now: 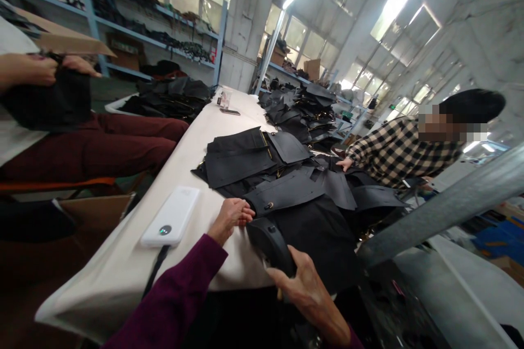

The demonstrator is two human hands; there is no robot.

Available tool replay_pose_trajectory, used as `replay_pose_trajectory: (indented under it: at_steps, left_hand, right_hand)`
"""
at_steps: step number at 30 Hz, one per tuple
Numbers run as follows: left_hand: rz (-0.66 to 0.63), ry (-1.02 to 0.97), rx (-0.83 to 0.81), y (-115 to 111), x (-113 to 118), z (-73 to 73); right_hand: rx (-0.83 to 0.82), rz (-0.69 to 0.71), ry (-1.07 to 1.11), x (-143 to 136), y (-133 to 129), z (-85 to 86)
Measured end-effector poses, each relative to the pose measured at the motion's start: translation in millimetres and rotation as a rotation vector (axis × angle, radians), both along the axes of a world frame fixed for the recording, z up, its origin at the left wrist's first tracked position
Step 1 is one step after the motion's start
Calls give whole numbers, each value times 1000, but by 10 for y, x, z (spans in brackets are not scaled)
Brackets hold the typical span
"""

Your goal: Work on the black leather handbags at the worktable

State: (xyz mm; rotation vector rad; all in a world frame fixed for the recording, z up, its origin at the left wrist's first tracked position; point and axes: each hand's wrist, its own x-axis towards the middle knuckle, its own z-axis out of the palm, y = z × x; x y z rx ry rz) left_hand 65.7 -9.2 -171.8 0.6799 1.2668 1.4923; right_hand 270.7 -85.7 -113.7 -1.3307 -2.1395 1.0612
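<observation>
My right hand (pixel 307 286) grips a curved black leather-like bag piece (pixel 268 237) between thumb and fingers, near the table's front edge. At the far end of that piece, my left hand (pixel 235 215) has its fingers curled closed. They touch the left edge of a black bag flap (pixel 286 193) with a small metal fitting; what lies inside them is hidden. Under the flap spreads black fabric (pixel 315 229). Behind it, more black bag panels (pixel 239 158) with gold-coloured zip edges lie stacked on the white-covered table (pixel 176 163).
A white power bank (pixel 172 215) with a cable lies left of my hands; a phone (pixel 230 112) lies farther back. A slanted metal post (pixel 442 207) stands right. One person sits left, hands (pixel 45 71) on black material; another, in a checked shirt (pixel 393 152), reaches into the pile.
</observation>
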Motion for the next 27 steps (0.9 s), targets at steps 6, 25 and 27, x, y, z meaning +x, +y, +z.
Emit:
replay_pose_trajectory:
  at_steps: [6,25,27]
  left_hand:
    - [-18,2,32,29,-17,-64]
    - [-129,91,148,-10,-52,-172]
    - [-139,87,156,-13,-55,-165]
  right_hand:
    - [-13,57,21,-69,-22,109]
    - [-16,-49,-46,161,-205,-45]
    - [31,-44,-37,75,-131,-73]
